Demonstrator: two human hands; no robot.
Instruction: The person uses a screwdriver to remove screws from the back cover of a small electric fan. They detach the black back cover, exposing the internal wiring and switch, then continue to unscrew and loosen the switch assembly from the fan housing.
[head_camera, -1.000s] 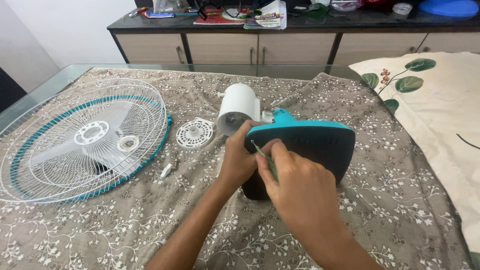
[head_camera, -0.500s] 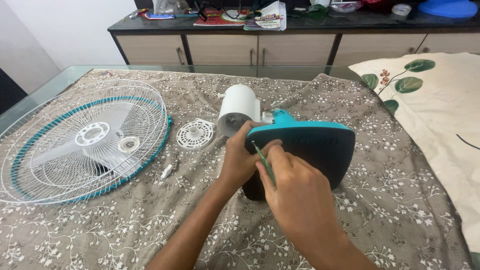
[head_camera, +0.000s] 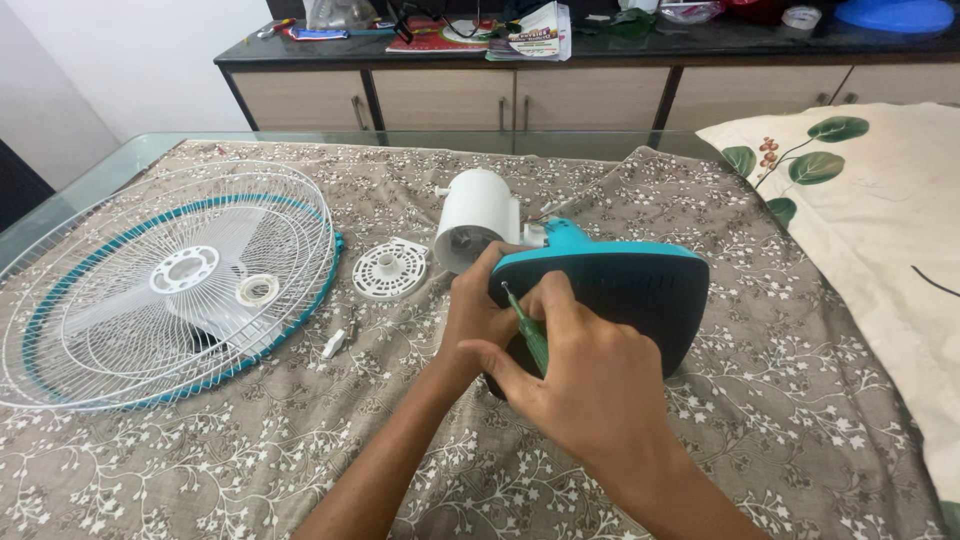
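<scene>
On the tabletop (head_camera: 120, 155), over a grey cloth (head_camera: 780, 400) printed with white flowers, a fan base (head_camera: 620, 300) with a teal top edge and a dark underside stands tipped up on its edge, its underside turned toward the person. The left hand (head_camera: 478, 315) is closed around the base's near left edge, fingers curled over the teal rim. The right hand (head_camera: 590, 375) is wrapped around a green-handled screwdriver (head_camera: 528, 325), whose metal tip sits against the dark underside near its upper left corner, just beside the left hand's fingers.

Compared with a second ago, the right hand has turned: the thumb now sticks out to the left and the screwdriver's handle shows more plainly between the fingers, where earlier the knuckles covered most of it. The tip stays at the same spot, and the base and left hand have not moved.

Just behind the base lies a white cylindrical motor housing (head_camera: 476, 215), touching or nearly touching the teal neck. Left of it a round white vented cap (head_camera: 389, 268) lies flat. Further left rests the wire fan guard (head_camera: 165, 280) with a teal rim and white blades inside. A small white part (head_camera: 333, 343) lies between guard and left forearm. A leaf-printed cream cloth (head_camera: 880, 230) lies at the right, a cabinet (head_camera: 560, 95) beyond.
</scene>
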